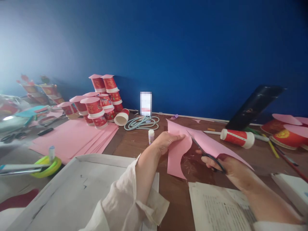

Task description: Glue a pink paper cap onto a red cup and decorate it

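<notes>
My left hand (166,141) pinches the upper left edge of a pink paper sheet (176,154) held above the brown table. My right hand (226,165) grips black scissors (204,153), fingers through the handles. The blades point up and left into the sheet, where a curved cut runs through the paper. Part of the sheet drapes over my right hand and wrist.
A stack of pink sheets (72,138) lies at the left, with piled red paper cups (101,102) behind it. A coiled cable (142,123), a small glue stick (151,135), a lying red cup roll (237,138), a white tray (79,189) and printed paper (216,205) surround the hands.
</notes>
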A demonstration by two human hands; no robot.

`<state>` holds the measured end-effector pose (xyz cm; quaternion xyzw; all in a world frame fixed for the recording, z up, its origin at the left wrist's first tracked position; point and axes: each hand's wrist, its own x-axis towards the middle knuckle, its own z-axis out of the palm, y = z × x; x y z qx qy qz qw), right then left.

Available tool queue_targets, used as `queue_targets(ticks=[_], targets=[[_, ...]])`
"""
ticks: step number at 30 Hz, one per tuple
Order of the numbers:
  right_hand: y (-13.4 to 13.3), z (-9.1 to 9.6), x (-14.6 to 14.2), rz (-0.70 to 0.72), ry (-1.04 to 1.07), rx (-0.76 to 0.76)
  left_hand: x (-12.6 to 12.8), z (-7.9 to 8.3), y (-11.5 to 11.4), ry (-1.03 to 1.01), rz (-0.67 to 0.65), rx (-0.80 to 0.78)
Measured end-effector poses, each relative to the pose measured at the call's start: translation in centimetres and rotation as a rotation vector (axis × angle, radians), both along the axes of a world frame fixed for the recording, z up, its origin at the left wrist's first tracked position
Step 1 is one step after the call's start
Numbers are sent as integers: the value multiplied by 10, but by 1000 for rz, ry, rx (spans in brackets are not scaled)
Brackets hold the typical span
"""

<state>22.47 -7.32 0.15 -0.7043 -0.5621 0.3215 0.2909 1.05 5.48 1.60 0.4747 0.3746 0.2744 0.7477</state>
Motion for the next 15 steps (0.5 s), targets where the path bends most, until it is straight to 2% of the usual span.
queue_targets(ticks=[2, 7, 12, 15], targets=[[0, -1, 2, 10, 20, -44, 1, -2, 2, -22, -15, -4], [-1, 2, 0, -34, 18, -33, 2, -6, 6, -20, -20, -11], [-3, 6, -4, -61, 124, -31, 1, -6, 6, -37, -34, -31], [-2, 7, -1, -39, 102, -67, 1, -4, 5, -31, -33, -25]])
